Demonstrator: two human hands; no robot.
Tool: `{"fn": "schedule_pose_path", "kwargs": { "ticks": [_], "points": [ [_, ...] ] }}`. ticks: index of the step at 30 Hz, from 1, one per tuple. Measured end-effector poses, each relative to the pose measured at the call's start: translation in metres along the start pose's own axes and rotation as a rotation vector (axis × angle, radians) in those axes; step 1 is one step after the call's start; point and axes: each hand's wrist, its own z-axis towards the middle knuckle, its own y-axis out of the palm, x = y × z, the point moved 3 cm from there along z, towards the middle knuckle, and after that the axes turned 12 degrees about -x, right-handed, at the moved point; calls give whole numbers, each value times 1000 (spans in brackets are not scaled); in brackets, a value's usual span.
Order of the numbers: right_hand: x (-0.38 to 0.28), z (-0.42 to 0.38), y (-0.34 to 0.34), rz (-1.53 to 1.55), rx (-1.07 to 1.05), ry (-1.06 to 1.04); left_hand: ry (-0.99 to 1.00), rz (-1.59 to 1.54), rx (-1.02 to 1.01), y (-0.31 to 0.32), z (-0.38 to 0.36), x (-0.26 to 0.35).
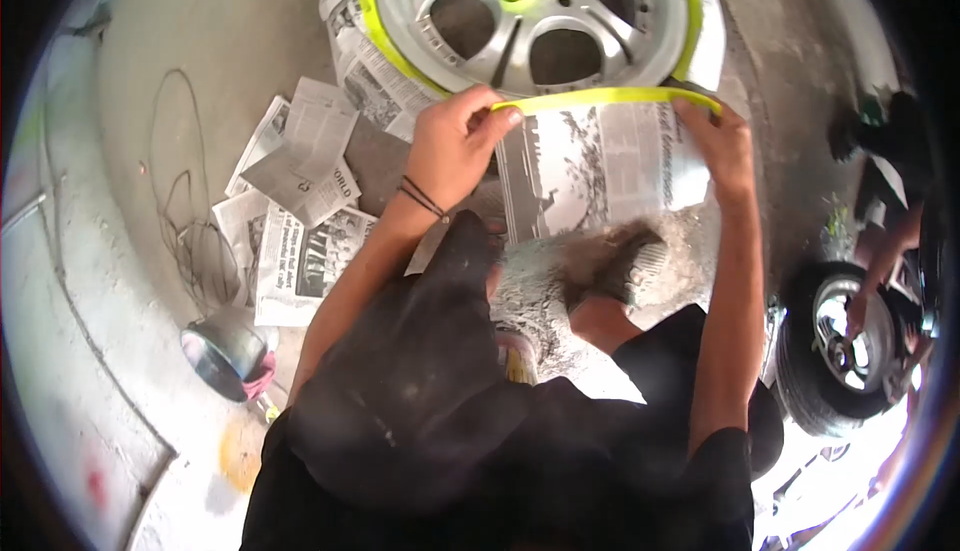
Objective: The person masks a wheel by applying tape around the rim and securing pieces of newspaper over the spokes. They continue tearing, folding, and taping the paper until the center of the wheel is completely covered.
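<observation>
Both hands, left (pixel 452 146) and right (pixel 722 141), are stretching yellow tape (pixel 600 98) edging newspaper (pixel 590 166), fingers clamping its ends (the left wrist wearing dark bands (pixel 425 199)), just beside the silver wheel (pixel 520 26).

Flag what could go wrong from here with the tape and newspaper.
Likely risks:
1. The yellow tape spans the left hand and right hand; uneven tension could crease the newspaper sheet hanging from it or pull it loose.
2. The tape is right by the near edge of the wheel; it might catch there crooked.
3. The sheet hangs over dusty floor and could pick up grit.
</observation>
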Motion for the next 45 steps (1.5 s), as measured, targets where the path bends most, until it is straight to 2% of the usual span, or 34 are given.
{"fn": "schedule_pose_path", "kwargs": {
  "ticks": [2,3,5,6,7,8,10,11,13,14,16,17,19,21,26,28,30,31,35,38,40,45],
  "points": [
    [-22,-17,6,18,-54,-13,79,-30,-104,-9,-8,5],
    [-19,-23,5,14,-49,18,95,-39,-86,-13,-13,3],
    [-6,-38,4,13,-159,38,36,40,-101,-34,-24,1],
    [1,-46,3,-76,-291,120,2,98,-113,-44,-27,-2],
    [0,-52,3,-173,-426,188,107,170,-159,-51,-29,-4],
    [-14,-57,7,-240,-514,190,90,172,-156,-53,-30,-6],
    [-41,-61,8,-489,-371,78,248,71,-254,-48,-35,3],
    [-52,-58,15,-485,-379,86,268,12,-313,-44,-34,6],
    [-86,-55,43,-381,-452,-253,263,6,-351,-40,-33,10],
    [-97,-57,65,-335,-523,-227,262,1,-379,-40,-30,13],
    [-112,-60,108,-469,-485,-406,268,30,-377,-43,-24,15],
    [-107,-60,124,-461,-488,-414,262,48,-378,-45,-23,15],
    [-93,-59,144,-490,-313,-402,240,72,-349,-51,-23,13],
    [-87,-51,153,-415,-267,-416,214,89,-319,-57,-23,11],
    [-91,-29,170,-290,-192,-339,21,365,-128,-82,-8,16],
    [-92,-18,181,-301,-114,-362,13,467,-113,-88,5,13],
    [-92,-11,188,-307,-106,-348,172,743,-20,-89,15,14],
    [-91,-8,192,-326,-106,-322,131,796,-52,-89,17,13],
    [-84,-4,199,-405,-124,-230,201,919,-9,-83,25,1],
    [-85,-2,199,-398,-135,-243,277,946,41,-81,29,9],
    [-87,-1,199,-394,-130,-227,401,999,74,-81,32,15],
    [-86,2,200,-420,-112,-204,284,1034,-46,-85,34,3]
  ]
}}
